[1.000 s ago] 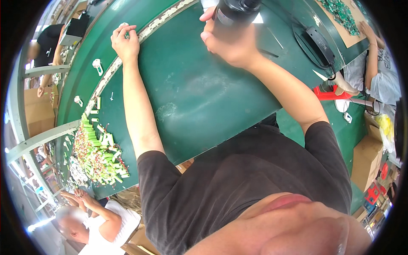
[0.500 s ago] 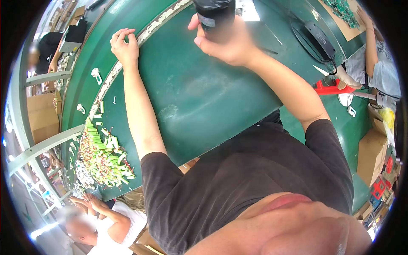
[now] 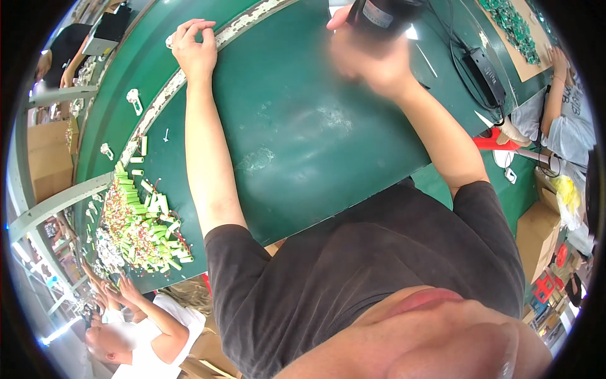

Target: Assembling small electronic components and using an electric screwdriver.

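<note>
At the far side of the green table (image 3: 297,126), my right hand (image 3: 379,66), smeared by motion, is wrapped round a black cylindrical thing (image 3: 394,16) with a pale label. The picture's upper edge cuts the thing off, so its kind does not show. My left hand (image 3: 196,54) rests by the chipped white rim (image 3: 249,25), its fingers curled in. A small white piece (image 3: 169,41) shows beside its fingertips; whether it is held or lies beyond, I cannot tell. Left of my left forearm lies a heap of green battery cells (image 3: 142,221) with red wires.
White plastic parts (image 3: 134,101) lie on the green strip (image 3: 117,126) beyond the rim. A small screw (image 3: 166,134) is near the heap. A black power adapter (image 3: 483,76) with cables sits at the right. Green circuit boards (image 3: 511,28) lie on cardboard. Other people work at both sides.
My right hand has moved right with the black cylindrical thing. My left hand has shifted slightly away and right, and a white piece now shows beside it. The whole view has shifted a little.
</note>
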`<state>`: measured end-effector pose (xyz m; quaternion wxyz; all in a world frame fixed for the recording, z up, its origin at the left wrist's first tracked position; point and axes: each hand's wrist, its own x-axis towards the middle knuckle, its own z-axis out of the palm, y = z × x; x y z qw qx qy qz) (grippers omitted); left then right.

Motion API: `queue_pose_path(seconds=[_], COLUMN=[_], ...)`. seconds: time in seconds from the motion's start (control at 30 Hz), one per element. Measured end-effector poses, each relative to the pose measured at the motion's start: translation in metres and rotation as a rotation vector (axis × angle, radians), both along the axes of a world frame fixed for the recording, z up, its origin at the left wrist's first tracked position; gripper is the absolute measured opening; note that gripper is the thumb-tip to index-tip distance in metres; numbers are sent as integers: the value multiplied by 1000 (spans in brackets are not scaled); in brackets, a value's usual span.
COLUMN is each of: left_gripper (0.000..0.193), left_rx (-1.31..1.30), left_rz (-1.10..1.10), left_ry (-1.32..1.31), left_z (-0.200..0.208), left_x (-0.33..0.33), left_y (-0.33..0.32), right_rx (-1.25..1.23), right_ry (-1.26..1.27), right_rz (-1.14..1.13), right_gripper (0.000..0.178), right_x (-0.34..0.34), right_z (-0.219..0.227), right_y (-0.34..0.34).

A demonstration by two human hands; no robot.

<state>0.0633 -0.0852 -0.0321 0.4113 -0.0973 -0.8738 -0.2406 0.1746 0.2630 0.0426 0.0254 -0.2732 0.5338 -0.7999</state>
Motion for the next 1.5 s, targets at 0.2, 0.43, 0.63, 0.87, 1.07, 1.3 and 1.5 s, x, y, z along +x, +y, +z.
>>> queue_pose_path(seconds=[0.2,0.43,0.63,0.87,1.07,1.3,1.5], left_gripper=[13,10,21,15,16,10,21], left_rx=[4,67,7,-290,-203,-236,-213], left_rz=[-16,-115,-195,-165,-330,-466,-503], left_ry=[15,-310,-428,-387,-313,-353,-205], left_z=[3,45,53,28,33,24,31], left_x=[5,16,-23,-58,42,168,179], left_y=[-5,51,76,63,121,153,154], right_rx=[-21,30,-2,-87,-187,-119,77], right_ry=[-72,141,-73,-65,220,473,305], right_rz=[-17,-35,-22,-22,-398,-356,-219], right_gripper=[29,35,28,32,31,23,17], right_x=[2,-6,3,-1,-13,-39,-32], right_z=[-2,-6,3,6,53,61,63], right_y=[-4,1,-2,3,51,39,33])
